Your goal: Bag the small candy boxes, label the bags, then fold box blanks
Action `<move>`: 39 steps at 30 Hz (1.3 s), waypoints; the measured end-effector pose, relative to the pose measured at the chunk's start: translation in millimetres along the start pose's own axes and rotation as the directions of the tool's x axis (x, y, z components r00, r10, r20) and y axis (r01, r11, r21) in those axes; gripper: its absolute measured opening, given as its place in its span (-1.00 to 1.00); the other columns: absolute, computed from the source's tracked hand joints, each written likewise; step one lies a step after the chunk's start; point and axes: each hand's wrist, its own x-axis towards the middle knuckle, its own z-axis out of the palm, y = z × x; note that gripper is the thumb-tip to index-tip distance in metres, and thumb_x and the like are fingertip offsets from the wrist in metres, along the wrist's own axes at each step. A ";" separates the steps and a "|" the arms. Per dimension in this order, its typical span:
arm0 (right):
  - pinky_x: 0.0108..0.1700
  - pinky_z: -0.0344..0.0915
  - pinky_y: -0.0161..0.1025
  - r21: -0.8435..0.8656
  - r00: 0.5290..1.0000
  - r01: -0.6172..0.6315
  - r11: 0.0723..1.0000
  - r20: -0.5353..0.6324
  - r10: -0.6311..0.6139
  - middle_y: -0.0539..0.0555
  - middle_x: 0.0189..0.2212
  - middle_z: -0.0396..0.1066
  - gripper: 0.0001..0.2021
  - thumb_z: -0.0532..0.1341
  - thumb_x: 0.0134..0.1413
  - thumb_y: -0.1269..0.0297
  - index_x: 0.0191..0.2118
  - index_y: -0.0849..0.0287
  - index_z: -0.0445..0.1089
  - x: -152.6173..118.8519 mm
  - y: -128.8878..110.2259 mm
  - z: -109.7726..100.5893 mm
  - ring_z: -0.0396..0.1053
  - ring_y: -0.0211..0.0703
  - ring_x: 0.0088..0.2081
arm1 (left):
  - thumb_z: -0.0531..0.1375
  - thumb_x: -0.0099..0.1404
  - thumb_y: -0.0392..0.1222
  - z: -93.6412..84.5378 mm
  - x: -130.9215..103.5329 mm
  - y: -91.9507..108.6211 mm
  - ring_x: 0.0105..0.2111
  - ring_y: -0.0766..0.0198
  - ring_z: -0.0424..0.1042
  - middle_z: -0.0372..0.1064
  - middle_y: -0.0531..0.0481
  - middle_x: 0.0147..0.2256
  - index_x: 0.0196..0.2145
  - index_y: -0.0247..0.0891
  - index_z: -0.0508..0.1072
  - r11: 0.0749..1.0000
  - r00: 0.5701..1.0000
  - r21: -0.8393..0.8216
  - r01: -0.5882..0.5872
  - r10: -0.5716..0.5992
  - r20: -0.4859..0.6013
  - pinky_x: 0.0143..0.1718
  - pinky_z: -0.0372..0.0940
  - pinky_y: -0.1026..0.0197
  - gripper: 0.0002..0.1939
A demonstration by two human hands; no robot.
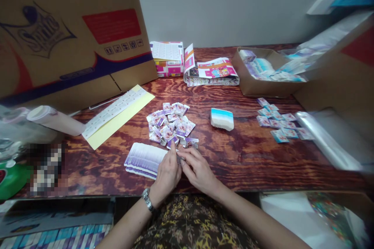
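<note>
My left hand (168,169) and my right hand (198,167) meet near the table's front edge, fingertips pinched together around a small item too hidden to make out. Just beyond them lies a loose pile of small purple-and-white printed packets (171,122). A fanned row of white and purple cards (144,159) spreads beside my left hand, partly behind it. Farther right, a stack of blue-and-white cards (222,119) rests on the wood.
Several small packets (276,114) lie at the right, near a clear plastic roll (327,140). Behind them stands an open carton (263,88) of packets. A large cardboard box (73,39), sticker sheets (117,114) and a rolled tube (58,120) occupy the left.
</note>
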 end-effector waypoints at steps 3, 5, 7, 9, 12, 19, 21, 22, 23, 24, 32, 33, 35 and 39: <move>0.06 0.22 -0.12 0.001 0.999 -0.019 1.000 0.025 0.019 0.16 -0.01 0.26 -0.61 0.04 0.18 0.37 0.13 0.10 0.19 -0.3 5.8 0.4 0.24 -0.09 0.02 | -0.01 0.27 -0.29 -3.7 19.6 -10.3 0.01 0.03 0.28 0.20 -0.41 0.03 0.26 -0.44 -0.38 0.998 1.000 0.064 0.011 -0.011 0.002 -0.08 0.30 0.02 -0.26; 0.08 0.20 -0.12 -0.009 0.997 -0.076 0.997 -0.027 0.076 0.15 0.04 0.23 -0.57 0.04 0.19 0.32 0.18 0.10 0.11 0.4 12.5 -1.0 0.21 -0.10 0.06 | 0.03 0.29 -0.17 -10.9 41.0 -17.9 0.03 -0.03 0.25 0.18 -0.43 0.04 0.26 -0.45 -0.38 0.992 0.998 0.122 0.028 -0.021 -0.053 -0.07 0.28 -0.02 -0.22; 0.09 0.19 -0.11 -0.037 0.990 -0.114 0.993 -0.088 0.111 0.15 0.05 0.22 -0.58 0.04 0.20 0.29 0.18 0.09 0.10 0.6 18.8 -3.1 0.20 -0.10 0.07 | 0.06 0.28 -0.06 -19.5 62.3 -22.1 0.13 -0.11 0.11 0.03 -0.46 0.13 0.26 -0.43 -0.36 0.982 0.991 0.187 0.014 0.011 -0.132 0.01 0.20 -0.10 -0.18; 0.09 0.18 -0.11 -0.072 0.988 -0.120 0.990 -0.106 0.112 0.14 0.03 0.24 -0.61 0.03 0.21 0.28 0.15 0.09 0.14 -0.2 23.8 -5.1 0.21 -0.09 0.07 | 0.07 0.26 -0.02 -24.6 77.0 -21.6 0.20 -0.15 -0.06 -0.16 -0.41 0.22 0.27 -0.33 -0.28 0.965 0.987 0.258 -0.040 0.078 -0.140 0.09 0.08 -0.16 -0.21; 0.07 0.21 -0.13 -0.109 0.988 -0.123 0.986 -0.105 0.112 0.14 0.00 0.26 -0.64 0.03 0.20 0.28 0.11 0.10 0.19 -2.4 29.3 -6.4 0.23 -0.09 0.04 | 0.09 0.24 0.00 -19.2 84.2 -17.4 0.23 -0.19 -0.16 -0.19 -0.23 0.26 0.24 -0.07 -0.07 0.914 0.979 0.354 -0.200 0.201 0.035 0.12 -0.04 -0.26 -0.33; 0.01 0.25 -0.17 -0.167 0.982 -0.160 0.973 -0.123 0.140 0.14 -0.04 0.29 -0.66 0.03 0.20 0.28 0.09 0.12 0.21 -2.4 37.3 -7.4 0.29 -0.10 -0.02 | 0.00 0.29 0.04 4.4 106.5 -47.6 0.22 -0.23 -0.14 -0.01 -0.11 0.21 0.14 0.08 0.14 0.794 0.894 0.422 -0.437 0.331 0.304 0.08 -0.16 -0.40 -0.54; -0.02 0.27 -0.19 -0.184 0.982 -0.173 0.968 -0.107 0.156 0.13 -0.08 0.31 -0.67 0.02 0.20 0.29 0.08 0.12 0.22 -3.7 38.4 -7.1 0.31 -0.11 -0.06 | -0.02 0.32 -0.12 0.0 119.6 -62.1 0.21 -0.21 -0.09 0.03 -0.12 0.20 0.12 0.04 0.20 0.780 0.924 0.497 -0.380 0.292 0.248 0.10 -0.17 -0.39 -0.60; -0.03 0.28 -0.19 -0.191 0.982 -0.176 0.966 -0.099 0.159 0.13 -0.09 0.32 -0.67 0.02 0.20 0.29 0.07 0.13 0.23 -4.8 38.9 -6.3 0.32 -0.12 -0.07 | -0.02 0.32 -0.17 -3.6 125.1 -67.8 0.20 -0.20 -0.08 0.05 -0.15 0.19 0.11 0.00 0.21 0.777 0.943 0.534 -0.332 0.263 0.204 0.10 -0.18 -0.38 -0.60; -0.03 0.28 -0.19 -0.197 0.983 -0.174 0.965 -0.090 0.159 0.13 -0.10 0.32 -0.67 0.02 0.20 0.29 0.07 0.13 0.23 -5.9 39.5 -5.1 0.32 -0.12 -0.07 | -0.02 0.32 -0.18 -7.8 129.3 -72.2 0.20 -0.20 -0.07 0.06 -0.18 0.18 0.12 -0.04 0.21 0.778 0.960 0.562 -0.279 0.234 0.153 0.10 -0.17 -0.38 -0.59; -0.03 0.28 -0.19 -0.203 0.985 -0.169 0.964 -0.082 0.155 0.13 -0.10 0.33 -0.68 0.03 0.20 0.29 0.06 0.14 0.23 -6.8 40.0 -3.5 0.32 -0.11 -0.07 | -0.01 0.32 -0.17 -12.2 131.8 -75.0 0.20 -0.20 -0.06 0.06 -0.21 0.18 0.13 -0.08 0.19 0.784 0.972 0.576 -0.231 0.210 0.104 0.11 -0.17 -0.37 -0.58; -0.02 0.29 -0.18 -0.248 0.997 -0.069 0.966 0.000 0.071 0.14 -0.12 0.35 -0.70 0.04 0.19 0.32 0.04 0.16 0.26 -4.9 48.7 9.4 0.31 -0.11 -0.07 | -0.01 0.32 -0.05 -47.7 114.2 -89.5 0.17 -0.06 0.04 0.15 -0.18 0.13 0.06 -0.14 0.28 0.855 0.982 0.498 -0.148 0.188 -0.031 0.13 -0.05 -0.21 -0.62; -0.03 0.29 -0.17 -0.262 0.998 -0.061 0.963 0.000 0.064 0.14 -0.12 0.35 -0.69 0.04 0.19 0.32 0.04 0.16 0.26 -4.6 50.9 10.1 0.31 -0.10 -0.07 | -0.02 0.33 -0.05 -51.7 111.7 -96.4 0.16 -0.05 0.06 0.17 -0.19 0.12 0.04 -0.15 0.30 0.860 0.984 0.495 -0.124 0.171 -0.049 0.11 -0.02 -0.20 -0.63; -0.05 0.31 -0.17 -0.288 0.998 -0.056 0.956 0.000 0.059 0.14 -0.13 0.36 -0.69 0.04 0.19 0.31 0.04 0.15 0.26 -5.0 55.8 11.8 0.32 -0.09 -0.08 | -0.02 0.33 -0.06 -58.1 107.0 -111.4 0.13 -0.03 0.12 0.21 -0.20 0.09 0.03 -0.17 0.31 0.867 0.987 0.493 -0.073 0.133 -0.087 0.08 0.04 -0.18 -0.63; -0.05 0.32 -0.15 -0.317 0.997 -0.065 0.946 0.017 0.074 0.15 -0.13 0.36 -0.69 0.04 0.19 0.30 0.04 0.16 0.26 -6.7 63.2 17.0 0.33 -0.08 -0.08 | 0.00 0.32 -0.07 -61.3 96.1 -127.3 0.08 -0.01 0.19 0.25 -0.19 0.05 0.04 -0.17 0.30 0.879 0.987 0.473 -0.054 0.118 -0.107 0.06 0.08 -0.15 -0.63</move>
